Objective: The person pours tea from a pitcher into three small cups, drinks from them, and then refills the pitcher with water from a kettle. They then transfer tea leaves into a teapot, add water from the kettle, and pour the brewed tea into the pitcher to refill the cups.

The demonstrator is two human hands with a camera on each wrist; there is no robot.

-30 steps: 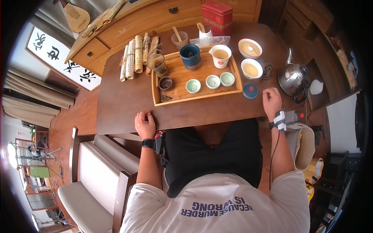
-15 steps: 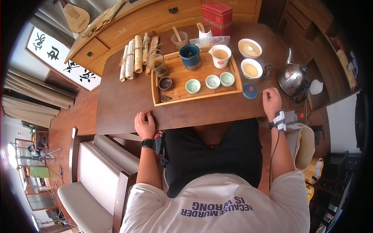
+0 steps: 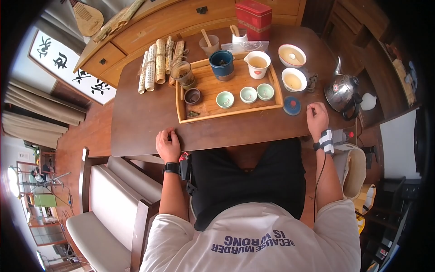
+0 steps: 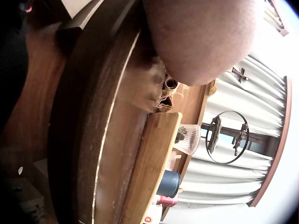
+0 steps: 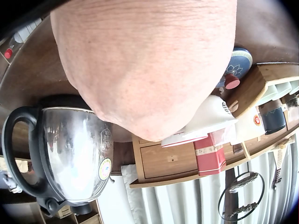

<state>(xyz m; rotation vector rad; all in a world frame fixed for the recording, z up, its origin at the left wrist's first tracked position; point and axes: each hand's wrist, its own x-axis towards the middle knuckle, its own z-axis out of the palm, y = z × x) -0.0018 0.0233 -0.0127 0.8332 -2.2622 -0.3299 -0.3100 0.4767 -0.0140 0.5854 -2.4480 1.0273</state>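
Head view: both hands sat idle on the desk (image 3: 145, 122), nothing in either grip. Left hand (image 3: 168, 145) rested at the near edge, fingers loosely curled against the wood, holding nothing. Right hand (image 3: 317, 119) lay the same way, fingers loose and empty. Blue lid (image 3: 292, 105) lay flat just left of the right grip, near but apart. Steel kettle (image 3: 342, 92) stood just beyond and right of that grip. Wooden tray (image 3: 199, 114) was between the two hands and further out, carrying three small green cups (image 3: 248, 94), the blue gaiwan (image 3: 222, 63) and the white pitcher (image 3: 257, 63) with tea in it. Two white bowls (image 3: 293, 79) stood beyond the right grip, off the tray

Left wrist view: left hand (image 4: 201, 37) filled the top of frame; finger positions not readable here. Tray edge (image 4: 149, 172) ran just beyond the grip, bamboo scrolls (image 4: 166, 93) past it

Right wrist view: back of right hand (image 5: 145, 60) blocked most of the frame, so the grip itself was hidden. Kettle (image 5: 70, 154) was close to it, lid (image 5: 236, 65) on the other side

Judgement: this read as a rest pose between steps of the tea service, no object engaged. The right grip was nearest the lid and kettle, so any next move would call for lifting that hand clear of the desk and closing on the lid knob or the kettle handle; the kettle would need a firm wrap, likely heavy and hot
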